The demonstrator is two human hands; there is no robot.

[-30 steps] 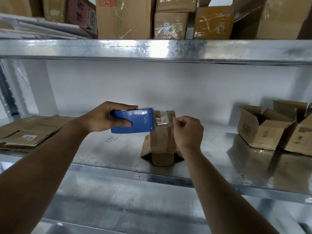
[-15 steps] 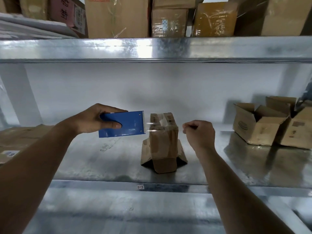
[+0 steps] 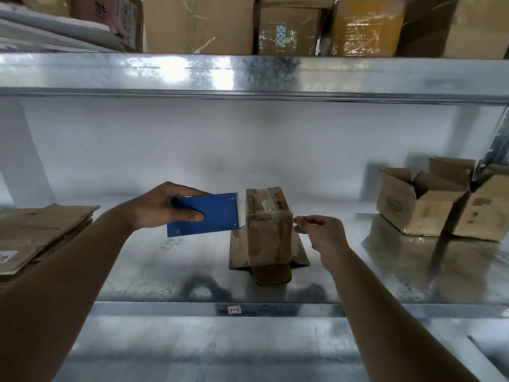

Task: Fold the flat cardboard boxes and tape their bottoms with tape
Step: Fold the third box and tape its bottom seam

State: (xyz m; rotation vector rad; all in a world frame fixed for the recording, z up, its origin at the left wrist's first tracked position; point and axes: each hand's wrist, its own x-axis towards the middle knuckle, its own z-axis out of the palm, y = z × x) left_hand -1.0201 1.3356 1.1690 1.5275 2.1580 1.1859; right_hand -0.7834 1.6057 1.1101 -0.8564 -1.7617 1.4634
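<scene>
A metal shelf (image 3: 143,274) in a storeroom fills the view, with a white wall behind and taped parcels on the shelf above. A stack of flat boxes (image 3: 41,238) lies at the left edge; two folded boxes (image 3: 421,199) with open tops sit at the far right. At the centre stands one small box (image 3: 268,230), bottom up, its loose flaps splayed on the shelf, clear tape crossing its top.

The left hand (image 3: 159,208) has its grip clamped on a blue tape cutter (image 3: 205,215), held just beside the box's left edge. The right hand (image 3: 321,234) hovers at the box's right side, fingertips (image 3: 298,220) pinched together, seemingly on the tape's end, though the clear film is too faint to be sure.

To do this step well, the tape likely wants pulling taut across the seam, pressing down both sides, then a clean tear at the cutter's edge.

Compared with half a second ago, the right hand is closer to the box and lower, the cutter is nearer its left edge, and the flat stack shows more fully.
</scene>
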